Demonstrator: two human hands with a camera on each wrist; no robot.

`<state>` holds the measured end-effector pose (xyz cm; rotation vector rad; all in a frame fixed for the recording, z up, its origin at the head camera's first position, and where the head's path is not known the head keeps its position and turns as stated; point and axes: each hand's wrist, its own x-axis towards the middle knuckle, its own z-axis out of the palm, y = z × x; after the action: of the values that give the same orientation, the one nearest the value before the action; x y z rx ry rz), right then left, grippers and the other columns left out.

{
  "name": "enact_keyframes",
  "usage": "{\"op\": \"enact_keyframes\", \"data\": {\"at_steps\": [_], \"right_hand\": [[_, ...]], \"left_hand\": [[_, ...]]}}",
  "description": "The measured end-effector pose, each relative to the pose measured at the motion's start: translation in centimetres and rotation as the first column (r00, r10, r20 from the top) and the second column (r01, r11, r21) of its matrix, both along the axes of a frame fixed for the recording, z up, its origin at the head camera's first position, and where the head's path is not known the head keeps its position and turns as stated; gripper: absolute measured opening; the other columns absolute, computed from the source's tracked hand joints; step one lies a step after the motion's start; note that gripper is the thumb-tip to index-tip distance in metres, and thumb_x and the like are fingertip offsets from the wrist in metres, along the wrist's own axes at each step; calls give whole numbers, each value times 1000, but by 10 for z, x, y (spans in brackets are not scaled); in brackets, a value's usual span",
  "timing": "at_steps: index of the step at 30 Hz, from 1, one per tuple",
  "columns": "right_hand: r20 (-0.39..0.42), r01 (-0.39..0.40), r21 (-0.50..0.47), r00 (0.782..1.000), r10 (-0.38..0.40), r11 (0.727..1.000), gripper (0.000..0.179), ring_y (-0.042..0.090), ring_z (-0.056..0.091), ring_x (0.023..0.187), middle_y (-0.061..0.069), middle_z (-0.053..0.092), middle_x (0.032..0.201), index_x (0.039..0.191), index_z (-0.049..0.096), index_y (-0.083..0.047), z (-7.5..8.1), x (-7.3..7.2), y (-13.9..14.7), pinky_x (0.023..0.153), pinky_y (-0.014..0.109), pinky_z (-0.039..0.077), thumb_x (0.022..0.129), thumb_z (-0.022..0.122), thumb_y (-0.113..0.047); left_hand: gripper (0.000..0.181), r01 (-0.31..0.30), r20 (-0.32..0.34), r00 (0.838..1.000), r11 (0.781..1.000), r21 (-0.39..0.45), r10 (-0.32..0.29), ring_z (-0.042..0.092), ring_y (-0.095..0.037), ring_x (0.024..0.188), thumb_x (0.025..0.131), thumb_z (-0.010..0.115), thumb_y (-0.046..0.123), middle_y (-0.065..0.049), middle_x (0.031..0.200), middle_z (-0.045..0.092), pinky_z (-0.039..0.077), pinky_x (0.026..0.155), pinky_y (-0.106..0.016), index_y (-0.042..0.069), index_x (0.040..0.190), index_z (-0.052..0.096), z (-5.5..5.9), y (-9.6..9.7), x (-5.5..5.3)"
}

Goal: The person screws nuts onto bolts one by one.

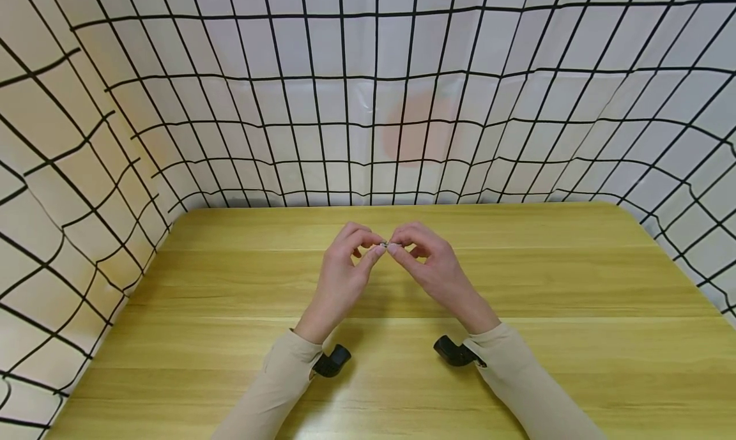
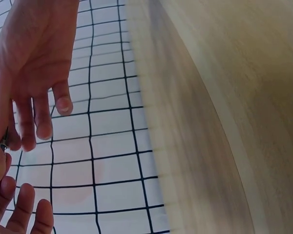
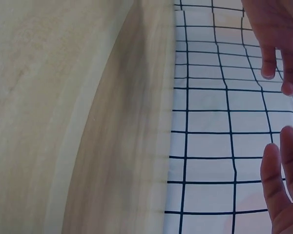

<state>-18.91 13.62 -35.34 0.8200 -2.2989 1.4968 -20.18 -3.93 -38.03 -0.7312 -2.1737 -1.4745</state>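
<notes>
A small, dark, metallic-looking piece [image 1: 386, 244] is held up between both hands above the wooden table [image 1: 391, 376]. It is too small to tell its kind. My left hand [image 1: 343, 264] pinches its left side between thumb and forefinger. From the other side, the thumb and forefinger of my right hand [image 1: 434, 261] pinch it too, so the fingertips nearly meet. In the left wrist view the piece [image 2: 3, 146] shows as a thin dark sliver with a shiny end, partly covered by fingers. The right wrist view shows only the other fingers of both hands; the piece is out of that frame.
A white wall sheet [image 1: 356, 101] with a black grid net surrounds the table at the back and sides. Black wrist cameras [image 1: 332, 361] stick out from the beige sleeves [image 1: 276, 389] over the tabletop.
</notes>
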Motion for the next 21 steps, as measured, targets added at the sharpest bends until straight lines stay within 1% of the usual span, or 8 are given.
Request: {"op": "enact_keyframes", "data": {"at_steps": [3, 5, 8, 10, 12, 15, 18, 21], "right_hand": [[4, -5, 0, 1000, 5, 1000, 9, 17, 55, 91, 8, 61, 102, 94, 67, -3, -2, -1, 1, 69, 33, 47, 97, 60, 0], [12, -4, 3, 1000, 4, 1000, 10, 17, 55, 93, 8, 61, 103, 93, 68, -4, -2, -1, 1, 69, 33, 47, 97, 59, -1], [28, -3, 2, 1000, 3, 1000, 7, 18, 55, 94, 7, 61, 103, 98, 66, -4, -2, -1, 1, 71, 34, 47, 97, 59, -2], [30, -3, 0, 1000, 3, 1000, 8, 22, 55, 96, 8, 60, 105, 103, 65, -2, -1, 0, 0, 73, 35, 49, 96, 61, -2], [23, -8, -6, 1000, 8, 1000, 15, 26, 55, 97, 10, 60, 107, 108, 63, 1, 0, 1, 0, 74, 35, 50, 93, 64, 0], [-4, -20, -16, 1000, 20, 1000, 22, 31, 55, 96, 13, 59, 109, 111, 62, 4, 2, 1, 0, 74, 34, 52, 89, 68, 4], [-33, -37, -27, 999, 36, 999, 22, 30, 56, 94, 14, 58, 108, 108, 62, 4, 2, 1, 0, 72, 32, 52, 88, 68, 8], [-57, -45, -27, 997, 44, 999, 19, 28, 55, 92, 13, 58, 106, 104, 62, 3, 2, 1, 0, 72, 32, 52, 87, 68, 10]], "left_hand": [[4, 3, -3, 1000, 1000, -3, -3, 51, -22, 92, 93, 67, 11, 3, 96, 56, 44, 76, -37, 8, 95, 69, 1, 0, 0], [4, 6, -3, 1000, 1000, 2, -5, 51, -23, 92, 94, 67, 11, 3, 96, 56, 44, 75, -37, 7, 95, 69, 1, 0, 1], [4, 8, -3, 1000, 1000, 15, -8, 52, -25, 92, 94, 67, 10, 2, 96, 56, 43, 75, -37, 7, 95, 69, 1, -1, 1], [4, 10, -4, 1000, 1000, 23, -10, 51, -25, 92, 94, 67, 10, 2, 96, 57, 43, 75, -37, 7, 95, 69, 1, -1, 0], [4, 11, -4, 1000, 1000, 26, -11, 51, -23, 91, 93, 67, 9, 1, 96, 57, 43, 75, -36, 7, 95, 69, 1, -2, 0], [2, 8, 0, 1000, 1000, 24, -8, 50, -19, 91, 93, 68, 8, 2, 96, 56, 42, 75, -35, 8, 95, 70, 1, -2, 0], [4, 5, 2, 1000, 1000, 24, -5, 50, -18, 91, 92, 69, 6, 3, 96, 56, 42, 75, -34, 8, 95, 70, 0, -2, 0], [3, 4, 1, 1000, 1000, 22, -4, 51, -21, 91, 92, 68, 7, 2, 96, 56, 42, 75, -34, 8, 95, 69, 0, -2, 0]]}}
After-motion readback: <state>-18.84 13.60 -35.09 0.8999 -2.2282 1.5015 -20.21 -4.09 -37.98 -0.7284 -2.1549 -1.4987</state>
